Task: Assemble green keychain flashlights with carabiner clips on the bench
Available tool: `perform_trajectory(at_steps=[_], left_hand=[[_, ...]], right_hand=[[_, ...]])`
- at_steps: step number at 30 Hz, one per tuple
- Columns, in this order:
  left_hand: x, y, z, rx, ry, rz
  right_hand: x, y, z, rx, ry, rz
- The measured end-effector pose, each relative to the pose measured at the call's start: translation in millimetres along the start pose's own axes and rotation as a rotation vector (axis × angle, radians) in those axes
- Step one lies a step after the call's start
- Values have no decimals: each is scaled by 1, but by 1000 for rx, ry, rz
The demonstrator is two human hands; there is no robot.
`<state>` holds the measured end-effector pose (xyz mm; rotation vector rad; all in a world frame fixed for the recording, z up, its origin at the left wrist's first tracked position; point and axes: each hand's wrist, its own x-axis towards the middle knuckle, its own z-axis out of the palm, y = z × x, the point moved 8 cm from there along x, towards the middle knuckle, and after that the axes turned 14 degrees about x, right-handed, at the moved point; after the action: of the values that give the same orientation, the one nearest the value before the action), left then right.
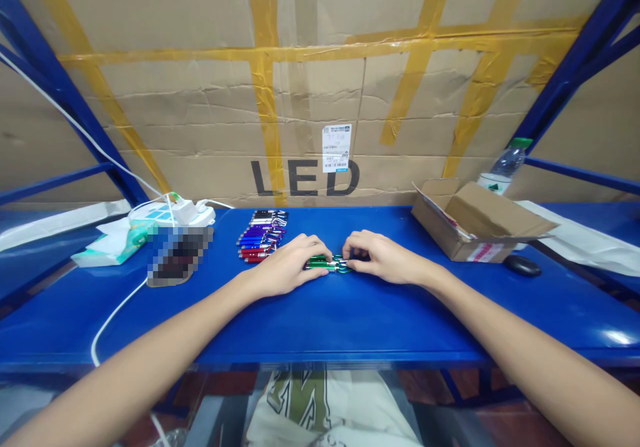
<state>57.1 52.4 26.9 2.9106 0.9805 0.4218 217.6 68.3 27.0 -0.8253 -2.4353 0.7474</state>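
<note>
Slim green metal tubes with carabiner clips (323, 266) lie on the blue table in front of me, pen-like in shape. My left hand (293, 264) rests over their left end, thumb and fingers closed around the tubes. At the clip end, my right hand (377, 255) has its thumb and fingertips curled in on the green carabiners. The fingers partly hide both ends, so I cannot tell exactly how many tubes there are. Just left of my left hand, a neat column of similar tubes (260, 237) runs through black, silver, purple, blue and red, clips pointing right.
An open cardboard box (450, 224) stands at the right, a black mouse (523, 265) beside it and a plastic bottle (505, 164) behind. On the left are a tissue pack (117, 244), a white power strip (195, 215) with cables and a blurred-out object (180, 257).
</note>
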Motion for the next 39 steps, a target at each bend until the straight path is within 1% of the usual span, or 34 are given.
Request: perform_trajectory(at_steps=[8,15,20,31,36,39], left_hand=[[1,-2,1,-2,17,-15],[0,2,-1,17,10,-19],[-1,-1,0,25,15,-41],[1,1,2,56,-7,-37],[1,1,2,55,-9,-56],[0,1,1,73,-17,-71]], right_hand=[[-1,3,0,16,8,18],[-1,3,1,22,6,18],[-2,5,6,38,-32,30],[-1,6,3,39,9,-1],[0,7,4,74,37,70],[-1,7,5,93,35,68]])
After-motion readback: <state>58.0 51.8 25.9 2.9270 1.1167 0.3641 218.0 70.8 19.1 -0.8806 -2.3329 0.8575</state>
